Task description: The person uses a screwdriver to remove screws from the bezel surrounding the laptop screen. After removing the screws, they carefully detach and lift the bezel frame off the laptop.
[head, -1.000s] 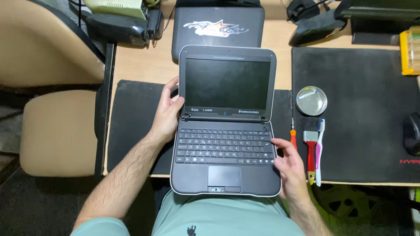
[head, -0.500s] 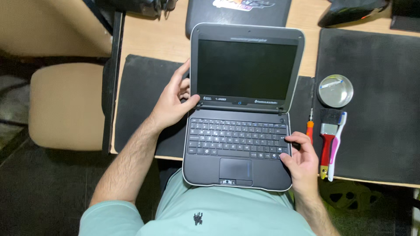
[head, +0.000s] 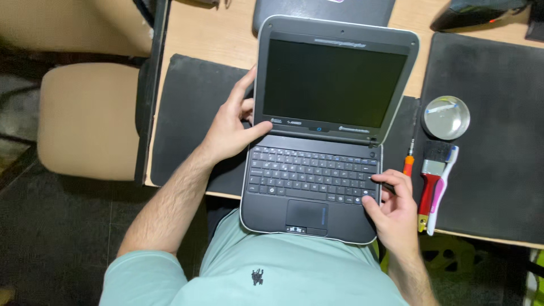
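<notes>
One screen (head: 331, 82) was noted: rectangular, dark, unlit, in a grey lid above the keyboard. Two small pale labels (head: 281, 120) sat on the bezel below it.
</notes>
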